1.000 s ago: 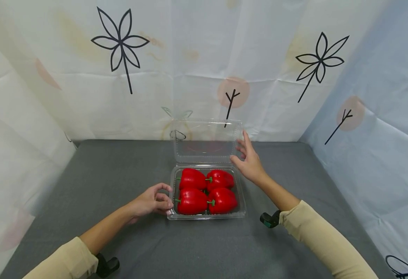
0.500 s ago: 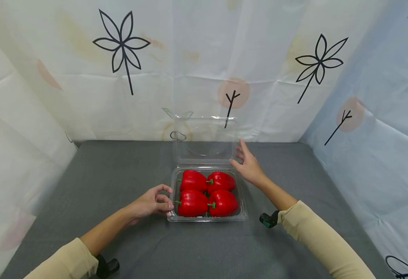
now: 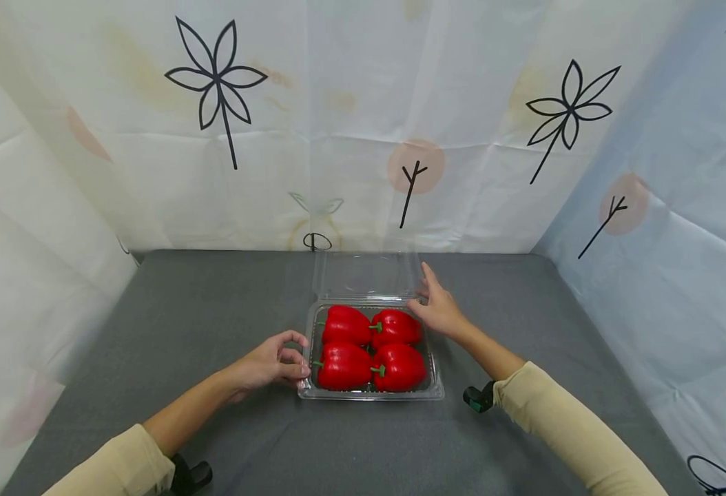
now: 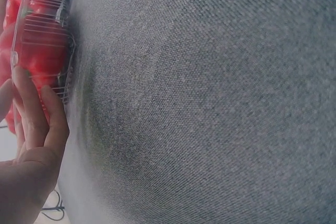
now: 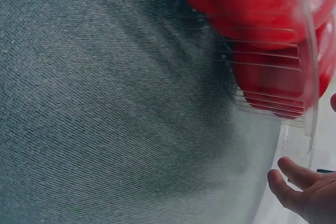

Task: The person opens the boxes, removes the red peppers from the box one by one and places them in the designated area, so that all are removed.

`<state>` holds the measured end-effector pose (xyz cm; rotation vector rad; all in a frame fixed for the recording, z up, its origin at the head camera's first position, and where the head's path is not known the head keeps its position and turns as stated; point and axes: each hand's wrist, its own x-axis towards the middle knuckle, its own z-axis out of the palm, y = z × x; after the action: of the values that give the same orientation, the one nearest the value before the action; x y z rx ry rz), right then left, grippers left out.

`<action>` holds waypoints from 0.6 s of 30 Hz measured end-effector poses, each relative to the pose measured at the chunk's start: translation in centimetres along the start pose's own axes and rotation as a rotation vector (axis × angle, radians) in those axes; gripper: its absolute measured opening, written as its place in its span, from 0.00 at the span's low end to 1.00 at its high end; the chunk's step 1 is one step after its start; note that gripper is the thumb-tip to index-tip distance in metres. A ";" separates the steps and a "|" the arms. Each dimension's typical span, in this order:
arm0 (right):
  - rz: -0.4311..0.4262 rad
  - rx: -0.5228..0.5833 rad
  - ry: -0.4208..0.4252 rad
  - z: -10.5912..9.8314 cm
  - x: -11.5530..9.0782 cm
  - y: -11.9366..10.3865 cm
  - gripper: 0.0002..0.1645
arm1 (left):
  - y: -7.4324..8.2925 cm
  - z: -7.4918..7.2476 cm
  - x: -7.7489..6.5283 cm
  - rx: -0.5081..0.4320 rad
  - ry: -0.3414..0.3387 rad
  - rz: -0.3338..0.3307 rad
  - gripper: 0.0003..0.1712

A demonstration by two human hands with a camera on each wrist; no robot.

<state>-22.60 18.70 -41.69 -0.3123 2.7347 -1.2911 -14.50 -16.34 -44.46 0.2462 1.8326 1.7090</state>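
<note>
Several red bell peppers (image 3: 341, 366) with green stems lie in the base of a clear plastic clamshell container (image 3: 372, 395). Its hinged lid (image 3: 366, 275) stands raised at the back, tilted away from me. My left hand (image 3: 270, 362) pinches the base's left rim between thumb and fingers; the left wrist view shows fingers (image 4: 32, 109) against the ribbed side wall. At the lid's right edge is my right hand (image 3: 440, 310), fingers extended. In the right wrist view these fingers (image 5: 299, 174) lie beside the lid's edge; whether they touch it I cannot tell.
A grey cloth-covered table (image 3: 363, 448) lies under the container. White patterned curtains (image 3: 363, 103) hang behind it and at both sides. Dark straps with small devices (image 3: 479, 397) sit at both wrists.
The lid has tipped further back, away from me. My right hand has come down and slightly nearer with it. The left hand has kept its hold on the rim.
</note>
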 end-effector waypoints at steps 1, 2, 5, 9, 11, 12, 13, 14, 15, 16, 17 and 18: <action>0.007 -0.001 -0.006 0.1 0.0 0.1 0.53 | 0.0 0.0 0.0 0.001 -0.001 0.001 0.28; 0.011 0.001 -0.011 0.1 0.0 0.2 0.53 | 0.0 0.0 0.0 0.001 -0.001 0.002 0.28; 0.015 0.013 -0.032 0.2 0.0 0.3 0.53 | 0.0 0.0 0.0 0.002 -0.003 0.001 0.28; 0.004 0.012 -0.042 0.3 -0.1 0.5 0.52 | 0.1 0.1 0.0 -0.001 -0.005 0.000 0.27; 0.003 0.006 -0.047 0.2 -0.2 0.5 0.52 | 0.1 0.1 0.0 0.000 -0.006 0.000 0.27; 0.000 -0.002 -0.052 0.2 -0.3 0.6 0.52 | 0.1 0.1 0.0 0.001 -0.007 0.001 0.27; 0.001 -0.007 -0.057 0.1 -0.3 0.6 0.52 | 0.1 0.1 0.0 0.001 -0.007 0.003 0.27; 0.005 -0.010 -0.061 0.1 -0.4 0.7 0.52 | 0.1 0.1 0.0 0.002 -0.008 0.003 0.27; 0.009 -0.018 -0.067 0.0 -0.6 0.7 0.53 | 0.1 0.1 0.0 0.002 -0.008 0.004 0.27; 0.004 -0.029 -0.072 -0.1 -0.7 0.7 0.53 | 0.1 0.1 0.0 0.002 -0.009 0.005 0.27; -0.001 -0.036 -0.078 -0.3 -0.8 0.8 0.53 | 0.1 0.1 0.0 0.002 -0.009 0.006 0.27; -0.012 -0.050 -0.080 -0.4 -1.0 0.8 0.53 | 0.1 0.1 0.0 0.001 -0.009 0.007 0.27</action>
<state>-21.86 19.70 -42.04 -0.3773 2.7060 -1.1877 -14.46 -16.28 -44.39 0.2603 1.8279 1.7088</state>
